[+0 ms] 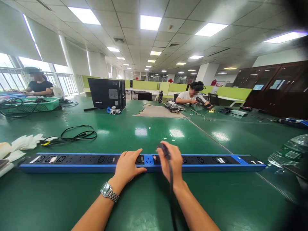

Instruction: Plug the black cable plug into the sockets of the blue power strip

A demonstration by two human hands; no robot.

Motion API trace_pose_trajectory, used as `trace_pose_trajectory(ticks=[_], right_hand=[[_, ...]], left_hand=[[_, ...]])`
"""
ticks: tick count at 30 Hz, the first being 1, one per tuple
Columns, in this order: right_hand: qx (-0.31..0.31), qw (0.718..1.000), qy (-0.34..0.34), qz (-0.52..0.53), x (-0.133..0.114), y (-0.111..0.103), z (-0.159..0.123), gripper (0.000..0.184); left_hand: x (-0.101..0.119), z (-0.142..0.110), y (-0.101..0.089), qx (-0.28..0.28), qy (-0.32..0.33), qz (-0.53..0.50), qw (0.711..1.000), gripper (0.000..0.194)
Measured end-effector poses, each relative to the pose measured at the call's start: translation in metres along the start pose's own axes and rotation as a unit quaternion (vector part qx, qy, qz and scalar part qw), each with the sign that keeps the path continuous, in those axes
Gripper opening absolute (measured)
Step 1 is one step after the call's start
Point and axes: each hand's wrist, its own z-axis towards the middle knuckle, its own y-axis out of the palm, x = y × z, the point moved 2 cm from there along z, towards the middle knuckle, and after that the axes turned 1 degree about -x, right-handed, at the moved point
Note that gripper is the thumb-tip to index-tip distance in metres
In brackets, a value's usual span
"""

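The head view shows a power distribution strip (72, 169) lying lengthwise on the green table (72, 200), running out to either side beneath both hands, its sockets facing up. The step in hand looks like steadying the strip while a black plug (164, 149) is held over its middle; any move of the plug against a socket would call for pins lined up squarely and the strip kept still. The left hand (126, 166) lies across the strip, thumb and forefinger spread wide, the thumb along the near edge and the forefinger reaching towards the far one, just beside the blue socket (148, 160). The right hand (175, 160) is closed around the plug, pinching it between thumb and fingers, with its cable (171, 187) hanging down towards the wearer. The plug is blurred, so whether it touches the strip I cannot tell. Beyond the left hand lie a looped black cable (80, 139) and a computer tower (106, 93); well to the right of the right hand is a clear plastic bottle (292, 154).
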Motion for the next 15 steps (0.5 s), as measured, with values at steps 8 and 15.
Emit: trace_pose_trajectory(ticks=[8, 15], right_hand=[[-0.125, 0.988, 0.080, -0.033, 0.076, -0.053, -0.013, 0.037], [-0.175, 0.983, 0.030, -0.040, 0.076, -0.055, -0.011, 0.034]], left_hand=[[0.002, 0.000, -0.003, -0.001, 0.008, -0.011, 1.000, 0.063], [0.002, -0.001, -0.003, 0.000, 0.013, -0.011, 1.000, 0.060]])
